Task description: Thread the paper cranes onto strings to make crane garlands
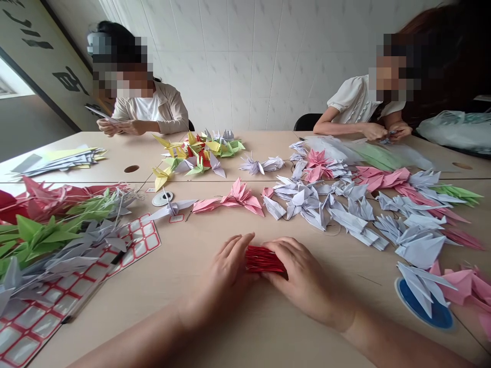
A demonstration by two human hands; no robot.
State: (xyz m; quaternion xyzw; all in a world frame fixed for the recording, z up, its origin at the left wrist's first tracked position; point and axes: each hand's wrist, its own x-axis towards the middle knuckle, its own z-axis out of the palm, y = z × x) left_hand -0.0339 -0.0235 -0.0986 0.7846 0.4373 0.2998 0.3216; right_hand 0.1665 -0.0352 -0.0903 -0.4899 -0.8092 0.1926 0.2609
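Note:
A stack of folded red paper pieces (264, 259) lies on the table (180, 273) between my hands. My left hand (226, 273) presses against the stack's left end, its fingers together and pointing away from me. On the other end, my right hand (303, 273) grips the stack between thumb and fingers. Beyond my hands, a pink folded paper bundle (240, 198) lies beside a white paper crane (172, 207). A thin needle-like item (369, 279) rests to the right of my right hand.
White folded cranes (303, 204) spread across the right. Green cranes (32, 237) lie at left over red-bordered label sheets (141, 237). A blue disc (425, 306) sits at right. Two people (149, 107) (353, 102) work across the table, holding small items.

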